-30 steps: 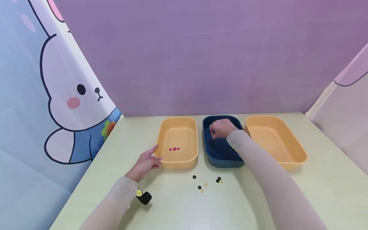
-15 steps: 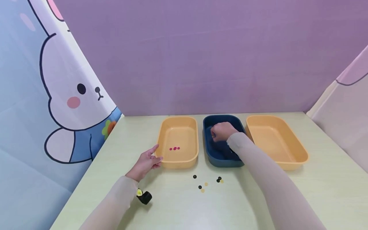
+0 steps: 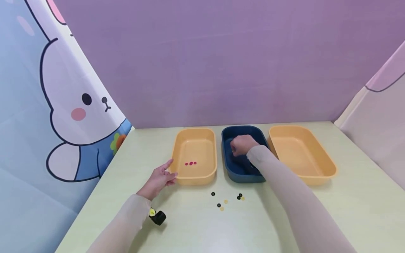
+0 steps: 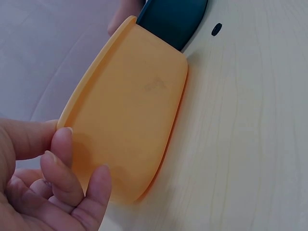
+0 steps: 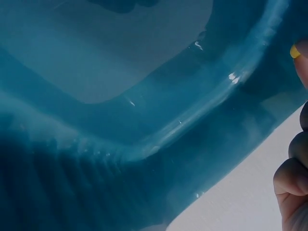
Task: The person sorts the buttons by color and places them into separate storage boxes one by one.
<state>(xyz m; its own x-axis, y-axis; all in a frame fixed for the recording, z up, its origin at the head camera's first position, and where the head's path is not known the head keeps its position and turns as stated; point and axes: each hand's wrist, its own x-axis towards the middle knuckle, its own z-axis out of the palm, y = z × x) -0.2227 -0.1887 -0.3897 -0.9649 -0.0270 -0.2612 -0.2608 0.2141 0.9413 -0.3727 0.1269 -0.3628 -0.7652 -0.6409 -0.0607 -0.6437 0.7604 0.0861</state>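
Blue tray (image 3: 242, 178) unmoved; right hand (image 3: 243, 144) slightly lower.

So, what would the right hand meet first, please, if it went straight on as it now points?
The right hand would probably meet the left wall of the navy blue tray, unless it sits above the rim; depth is unclear.

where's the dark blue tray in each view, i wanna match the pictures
Head: the dark blue tray sits right of centre, between the left yellow tray and the right yellow tray.
Left wrist: top edge, cut off, beyond the left yellow tray.
Right wrist: fills most of the picture.
Shared landmark: the left yellow tray, in head and left wrist views only.
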